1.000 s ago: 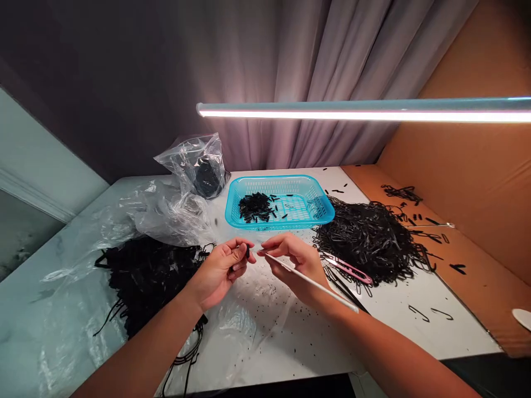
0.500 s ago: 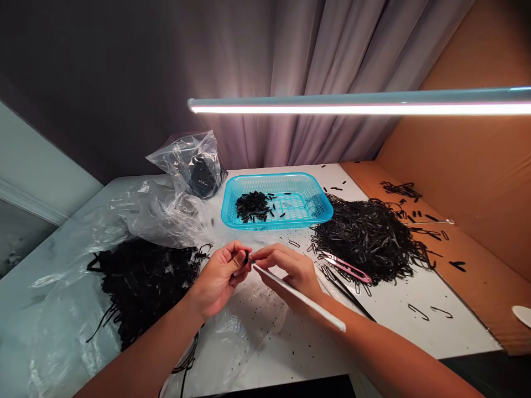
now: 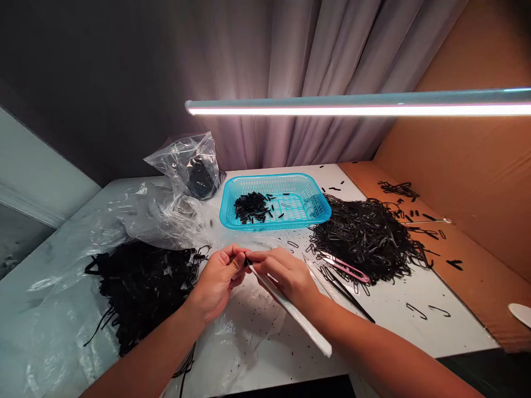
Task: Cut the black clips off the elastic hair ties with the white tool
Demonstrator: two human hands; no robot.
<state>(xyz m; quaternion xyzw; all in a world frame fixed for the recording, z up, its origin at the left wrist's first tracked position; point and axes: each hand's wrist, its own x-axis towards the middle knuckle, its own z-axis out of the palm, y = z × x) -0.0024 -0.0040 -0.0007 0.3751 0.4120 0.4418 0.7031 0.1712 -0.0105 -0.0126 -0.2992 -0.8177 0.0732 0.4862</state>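
My left hand (image 3: 219,284) is closed, pinching a small black piece (image 3: 246,258) between thumb and fingers. Closed around a long white-handled tool (image 3: 307,327), my right hand (image 3: 292,276) points its thin end at that piece; the tool's tip is hidden by the fingers. Both hands meet over the middle of the table, fingertips touching or nearly so. Left of them lies a heap of black strips (image 3: 145,293) on clear plastic. Behind my hands stands a blue basket (image 3: 276,225) with small black pieces (image 3: 251,207) inside.
To the right is a large pile of thin black loops (image 3: 369,237), with pink-handled snips (image 3: 352,271) and slim black tweezers (image 3: 350,298) before it. A clear bag (image 3: 186,160) stands at the back left. A lit tube lamp (image 3: 352,105) crosses above the table (image 3: 456,326).
My right hand has shifted slightly left against the left fingers. The white handle's rear end has swung down and left. The black piece now shows less between the fingers.
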